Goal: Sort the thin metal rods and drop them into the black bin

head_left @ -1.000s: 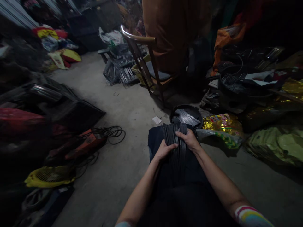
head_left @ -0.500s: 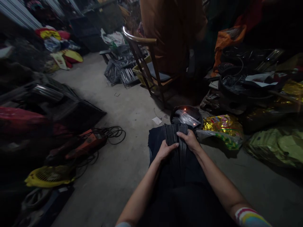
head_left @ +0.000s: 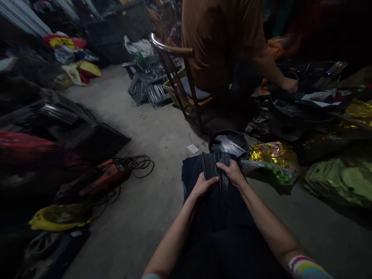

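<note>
Over my lap, on a dark cloth (head_left: pixel 190 166), I hold a bundle of thin dark metal rods (head_left: pixel 209 164). My left hand (head_left: pixel 205 185) is closed round the left part of the bundle, its thumb lying across the rods. Gripping the right part is my right hand (head_left: pixel 232 173), with its thumb over the front. Most of my other fingers are hidden behind the rods. Just beyond the bundle, a round black basin (head_left: pixel 248 145) stands on the floor with more shiny thin rods (head_left: pixel 229 145) in it.
A person in a brown shirt (head_left: pixel 215 42) sits on a wooden chair (head_left: pixel 171 52), one hand (head_left: pixel 289 84) reaching to a cluttered dark tub (head_left: pixel 305 112). Gold packaging (head_left: pixel 273 153) lies right of the basin. An orange tool (head_left: pixel 100 176) with a coiled cable (head_left: pixel 142 166) lies left.
The seated person has shifted right and stretched an arm over the dark tub. The glowing orange spots at the basin are gone. My hands and the rods have hardly moved.
</note>
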A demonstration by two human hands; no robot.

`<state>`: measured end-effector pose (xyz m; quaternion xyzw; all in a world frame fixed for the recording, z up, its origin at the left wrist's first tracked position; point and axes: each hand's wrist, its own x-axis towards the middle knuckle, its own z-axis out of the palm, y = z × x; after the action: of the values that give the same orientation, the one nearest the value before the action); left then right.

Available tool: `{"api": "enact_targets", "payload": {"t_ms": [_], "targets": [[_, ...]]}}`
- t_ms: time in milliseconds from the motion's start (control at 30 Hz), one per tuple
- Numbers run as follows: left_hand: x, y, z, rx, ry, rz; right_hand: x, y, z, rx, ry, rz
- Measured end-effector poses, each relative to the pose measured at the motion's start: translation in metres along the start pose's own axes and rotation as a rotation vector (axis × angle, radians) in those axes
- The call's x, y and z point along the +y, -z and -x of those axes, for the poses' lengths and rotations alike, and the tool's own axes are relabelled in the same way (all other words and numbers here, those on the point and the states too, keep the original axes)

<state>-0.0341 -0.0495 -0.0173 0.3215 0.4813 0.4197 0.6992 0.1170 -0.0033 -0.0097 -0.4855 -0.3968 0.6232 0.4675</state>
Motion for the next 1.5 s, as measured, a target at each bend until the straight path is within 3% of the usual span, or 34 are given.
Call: {"api": "enact_targets", "payload": {"t_ms": [300,567,1000,1233,1500], "targets": [[0.0004,-0.0054,-0.0034,0.046,-0.072,-0.077,0.0004,-0.0022,0.0005,0.035,0.025,0.052],[0.0077,-0.0047,0.0037,0.026,0.047,0.005,0.0027,-0.0004,-0.0004,0.028,-0.013,-0.028],[0.0085,-0.0038,0.0031,0.017,0.054,0.020,-0.0007,-0.0005,0.0000,0.053,-0.023,-0.041],[0.0073,-0.0035,0.0025,-0.002,0.006,0.022,0.0032,0.0040,0.0010,0.026,-0.083,-0.150],[0.0076,-0.0048,0.0000,0.013,-0.038,-0.039,-0.0013,-0.0003,-0.0001,0.005,-0.036,-0.046]]}}
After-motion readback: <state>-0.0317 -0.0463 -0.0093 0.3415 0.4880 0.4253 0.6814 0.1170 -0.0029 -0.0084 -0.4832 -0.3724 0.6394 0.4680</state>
